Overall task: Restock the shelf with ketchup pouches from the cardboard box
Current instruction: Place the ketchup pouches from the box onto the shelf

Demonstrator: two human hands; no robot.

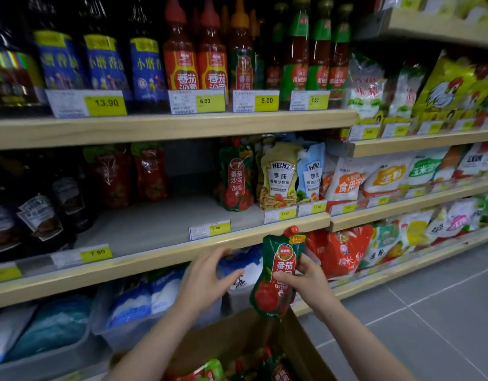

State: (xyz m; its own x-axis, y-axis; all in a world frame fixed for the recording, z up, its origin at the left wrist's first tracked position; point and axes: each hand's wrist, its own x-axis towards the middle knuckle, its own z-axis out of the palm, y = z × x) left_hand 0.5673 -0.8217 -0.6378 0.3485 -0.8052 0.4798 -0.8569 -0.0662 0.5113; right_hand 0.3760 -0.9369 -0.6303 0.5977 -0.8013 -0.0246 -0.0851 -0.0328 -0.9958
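My right hand [306, 281] grips a green and red ketchup pouch [277, 273] with a red cap, held upright just below the front lip of the middle shelf [160, 224]. To the left of the pouch, my left hand [207, 279] hovers with spread fingers and holds nothing. One matching ketchup pouch [236, 177] stands on that shelf, with bare shelf space to its left. The open cardboard box [300, 350] sits below my arms with several more pouches [207, 372] inside.
Yellow and blue Heinz pouches [292, 174] stand right of the shelved ketchup pouch. Two red pouches [132, 174] lean at the shelf's back left, dark pouches [39, 215] further left. Sauce bottles [196, 50] fill the upper shelf. Blue and white bags [143, 298] lie below. Grey floor tiles [429, 312] extend right.
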